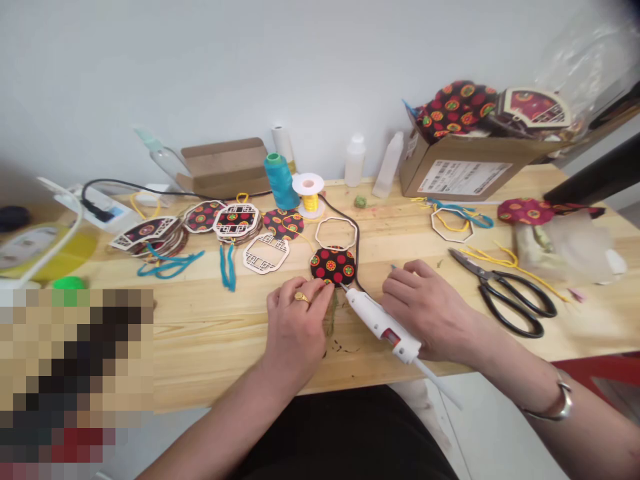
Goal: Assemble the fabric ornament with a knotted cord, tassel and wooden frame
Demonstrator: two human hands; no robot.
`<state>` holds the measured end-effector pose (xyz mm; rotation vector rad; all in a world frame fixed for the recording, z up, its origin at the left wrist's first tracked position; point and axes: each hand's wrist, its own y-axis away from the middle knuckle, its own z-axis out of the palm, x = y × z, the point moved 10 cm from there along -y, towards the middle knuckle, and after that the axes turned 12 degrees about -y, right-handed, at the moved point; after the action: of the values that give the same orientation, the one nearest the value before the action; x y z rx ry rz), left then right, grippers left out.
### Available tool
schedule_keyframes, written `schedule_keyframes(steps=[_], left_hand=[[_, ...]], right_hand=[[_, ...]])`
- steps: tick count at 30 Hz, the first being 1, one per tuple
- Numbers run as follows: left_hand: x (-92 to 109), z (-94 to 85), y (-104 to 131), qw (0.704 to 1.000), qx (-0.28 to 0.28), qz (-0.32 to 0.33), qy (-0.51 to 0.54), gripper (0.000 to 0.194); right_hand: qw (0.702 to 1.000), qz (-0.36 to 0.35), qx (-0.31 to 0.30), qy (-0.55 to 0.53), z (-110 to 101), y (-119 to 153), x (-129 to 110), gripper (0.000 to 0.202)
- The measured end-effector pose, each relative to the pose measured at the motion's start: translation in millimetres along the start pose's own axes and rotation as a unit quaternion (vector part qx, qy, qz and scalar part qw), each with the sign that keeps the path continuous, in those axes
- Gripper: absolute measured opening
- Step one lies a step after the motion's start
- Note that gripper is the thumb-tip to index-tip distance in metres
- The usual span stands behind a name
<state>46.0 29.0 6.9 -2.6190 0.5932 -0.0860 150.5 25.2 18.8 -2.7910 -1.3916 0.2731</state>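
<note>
My right hand [425, 303] is wrapped round a white hot glue gun [377, 317] with a glue stick out of its back end. Its metal nozzle points left and touches or nearly touches the lower edge of a black fabric-covered piece [331, 265] printed with red and green flowers. The fingertips of my left hand [300, 310], with a ring on one finger, pinch that same lower edge. Just behind the piece lies a thin pale octagonal wooden frame [336, 233]. To its left rest a lattice wooden frame [266, 253] and another fabric piece [283, 224].
Black-handled scissors [505, 293] lie right of my right hand. A blue thread cone [281, 181] and yellow cord spool [309, 195] stand behind. Finished-looking tasselled ornaments [237, 221] lie left. A cardboard box [455, 167] stands back right; a black cable [357, 250] runs across the table.
</note>
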Motion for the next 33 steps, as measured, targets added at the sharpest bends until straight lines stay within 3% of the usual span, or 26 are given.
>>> schedule_keyframes(steps=[13,21,33], left_hand=[[2.7,-0.6,0.6,1.0,-0.02,0.011,-0.007,0.048],[-1.6,0.2,0.3,1.0,-0.01,-0.017,0.003,0.039],[-1.9,2.2,-0.7,0.999,-0.032,-0.018,0.014,0.042]], right_hand=[[0.999,0.009,-0.039,-0.017,9.8,-5.1,-1.3,0.015],[0.999,-0.001,-0.015,-0.03,2.4,-2.4,-4.1,0.013],[0.999,-0.006,-0.018,-0.049,1.4,-2.9,-9.2,0.013]])
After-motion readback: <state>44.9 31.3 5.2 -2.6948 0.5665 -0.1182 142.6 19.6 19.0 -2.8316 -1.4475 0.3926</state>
